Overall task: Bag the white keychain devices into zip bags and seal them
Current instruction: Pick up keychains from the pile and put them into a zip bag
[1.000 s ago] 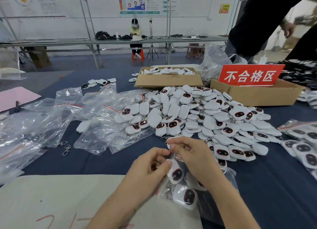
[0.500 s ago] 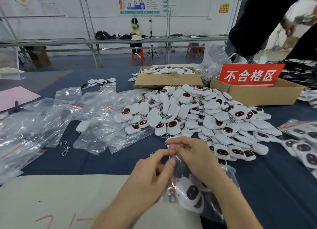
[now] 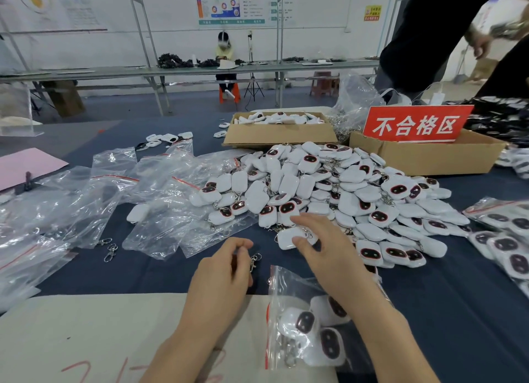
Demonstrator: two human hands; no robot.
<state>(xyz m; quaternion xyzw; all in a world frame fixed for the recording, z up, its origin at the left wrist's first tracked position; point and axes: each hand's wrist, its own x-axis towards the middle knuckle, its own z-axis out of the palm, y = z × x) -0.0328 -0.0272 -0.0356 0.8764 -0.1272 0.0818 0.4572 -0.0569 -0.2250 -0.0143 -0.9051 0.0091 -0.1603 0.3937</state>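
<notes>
A clear zip bag with a red strip lies flat on the table in front of me, holding three white keychain devices with dark faces. Neither hand touches it. My right hand reaches over it toward the big pile of white devices, fingers spread, thumb and fingertips at a face-down device on the pile's near edge. My left hand hovers left of the bag with loosely curled fingers and holds nothing; a loose metal clasp lies just beside its fingertips.
Empty zip bags are spread across the left. Two cardboard boxes stand behind the pile, one with a red sign. Filled bags lie at right. A white sheet covers the near edge. A person in dark clothes stands far right.
Both hands have let go of the filled bag, which now lies on the table. My right hand has moved forward to the pile; my left has drawn aside.
</notes>
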